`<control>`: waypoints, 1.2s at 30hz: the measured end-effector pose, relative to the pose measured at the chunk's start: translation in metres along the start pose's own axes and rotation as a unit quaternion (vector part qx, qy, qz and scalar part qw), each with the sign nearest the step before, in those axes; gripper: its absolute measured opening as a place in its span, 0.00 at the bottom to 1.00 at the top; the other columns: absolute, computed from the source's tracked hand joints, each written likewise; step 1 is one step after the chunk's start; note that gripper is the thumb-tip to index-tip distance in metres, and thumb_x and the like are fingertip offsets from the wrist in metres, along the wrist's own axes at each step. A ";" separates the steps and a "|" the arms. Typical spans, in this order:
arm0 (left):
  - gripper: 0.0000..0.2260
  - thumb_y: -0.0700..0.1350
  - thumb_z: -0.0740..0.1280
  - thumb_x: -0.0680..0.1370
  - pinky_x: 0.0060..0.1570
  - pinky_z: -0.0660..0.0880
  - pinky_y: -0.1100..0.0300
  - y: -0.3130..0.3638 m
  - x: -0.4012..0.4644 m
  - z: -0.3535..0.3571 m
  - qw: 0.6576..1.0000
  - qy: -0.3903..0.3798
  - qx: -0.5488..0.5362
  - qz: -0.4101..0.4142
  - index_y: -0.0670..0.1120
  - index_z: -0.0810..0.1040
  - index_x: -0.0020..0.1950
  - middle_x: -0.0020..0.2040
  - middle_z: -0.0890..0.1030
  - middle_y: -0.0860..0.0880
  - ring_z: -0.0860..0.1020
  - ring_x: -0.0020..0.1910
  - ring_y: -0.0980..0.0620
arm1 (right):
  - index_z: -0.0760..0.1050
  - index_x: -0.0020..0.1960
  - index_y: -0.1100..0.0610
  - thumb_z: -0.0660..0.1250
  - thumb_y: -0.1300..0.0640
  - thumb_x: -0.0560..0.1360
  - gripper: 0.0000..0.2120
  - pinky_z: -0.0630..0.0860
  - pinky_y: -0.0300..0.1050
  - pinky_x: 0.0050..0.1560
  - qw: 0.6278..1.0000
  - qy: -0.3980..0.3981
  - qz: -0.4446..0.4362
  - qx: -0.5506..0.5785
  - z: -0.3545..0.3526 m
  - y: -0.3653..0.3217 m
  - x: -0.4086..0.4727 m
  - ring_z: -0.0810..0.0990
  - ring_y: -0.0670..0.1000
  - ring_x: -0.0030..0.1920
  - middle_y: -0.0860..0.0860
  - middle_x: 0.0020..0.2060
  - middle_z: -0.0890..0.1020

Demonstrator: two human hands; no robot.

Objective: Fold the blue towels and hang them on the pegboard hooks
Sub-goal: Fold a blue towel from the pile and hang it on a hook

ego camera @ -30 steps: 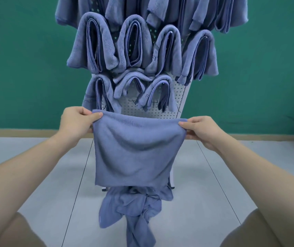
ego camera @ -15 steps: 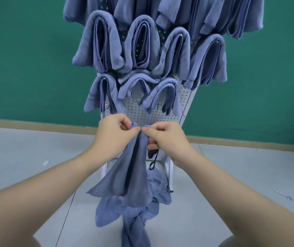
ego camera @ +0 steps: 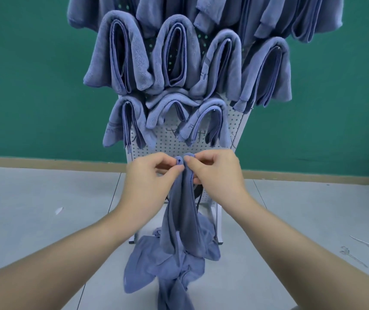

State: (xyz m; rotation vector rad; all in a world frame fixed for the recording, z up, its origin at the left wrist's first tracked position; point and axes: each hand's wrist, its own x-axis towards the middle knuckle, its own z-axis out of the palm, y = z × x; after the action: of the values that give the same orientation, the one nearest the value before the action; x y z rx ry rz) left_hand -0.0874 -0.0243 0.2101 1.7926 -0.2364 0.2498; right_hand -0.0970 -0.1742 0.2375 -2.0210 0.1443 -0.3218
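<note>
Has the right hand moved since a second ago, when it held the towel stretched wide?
Yes. The right hand has swung inward, from off the pegboard's right edge to in front of its middle, meeting the left hand on the towel.

At frame centre, the left hand (ego camera: 150,175) and right hand (ego camera: 214,173) pinch together the top corners of a blue towel (ego camera: 183,215), which hangs folded below them. Behind, the white pegboard (ego camera: 170,142) carries rows of folded towels (ego camera: 174,61). More loose towels (ego camera: 156,269) lie at the lower centre.
</note>
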 end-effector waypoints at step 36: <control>0.10 0.52 0.75 0.73 0.47 0.74 0.53 -0.025 0.048 -0.062 0.982 -0.181 0.038 0.026 0.47 0.80 0.42 0.39 0.81 0.47 0.77 0.40 0.53 | 0.75 0.48 0.66 0.62 0.50 0.85 0.18 0.65 0.48 0.42 0.997 -0.052 -0.051 0.030 -0.039 0.010 0.024 0.66 0.51 0.38 0.54 0.36 0.68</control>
State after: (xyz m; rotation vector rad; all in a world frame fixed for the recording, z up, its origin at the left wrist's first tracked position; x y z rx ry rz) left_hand -0.0369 0.0407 0.2149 1.9028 -0.5381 -0.0356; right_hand -0.0849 -0.2180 0.2493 -1.9850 -0.0320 -0.2815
